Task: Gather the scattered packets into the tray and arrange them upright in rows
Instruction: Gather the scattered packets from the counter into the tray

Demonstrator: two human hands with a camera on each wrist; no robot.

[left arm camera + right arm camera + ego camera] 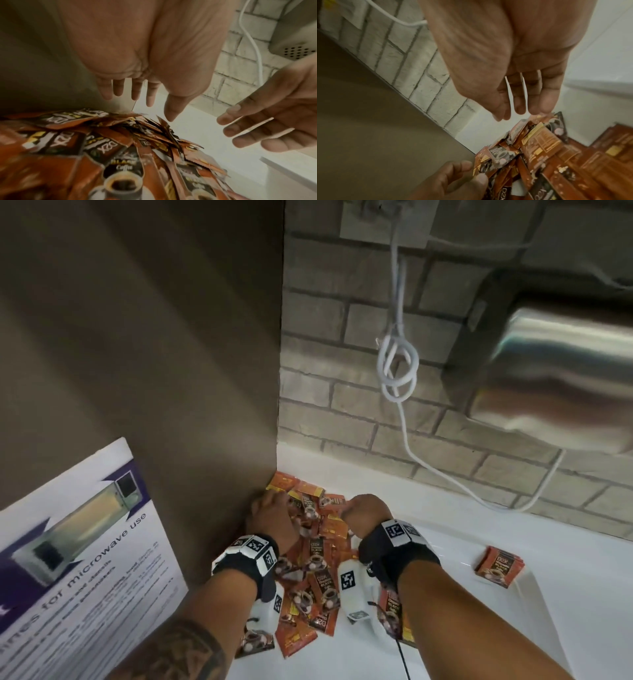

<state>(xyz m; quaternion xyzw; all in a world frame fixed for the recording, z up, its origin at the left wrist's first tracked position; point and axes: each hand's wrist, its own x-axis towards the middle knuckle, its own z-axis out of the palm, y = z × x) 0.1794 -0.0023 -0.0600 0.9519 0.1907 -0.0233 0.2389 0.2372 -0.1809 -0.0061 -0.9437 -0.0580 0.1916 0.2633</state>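
Note:
A heap of orange and brown coffee packets lies on the white counter, in the corner between a brown panel and a brick wall. My left hand hovers over the heap's far left side against the panel, its fingers straight and spread with nothing in them. My right hand reaches over the heap's far right side, and its straight fingertips just meet the top packets. A small separate stack of packets lies to the right, beside a white raised rim that may be the tray.
The brown panel stands on the left with a microwave-use poster on it. A white cable hangs down the brick wall to the counter. A steel appliance juts out at the upper right.

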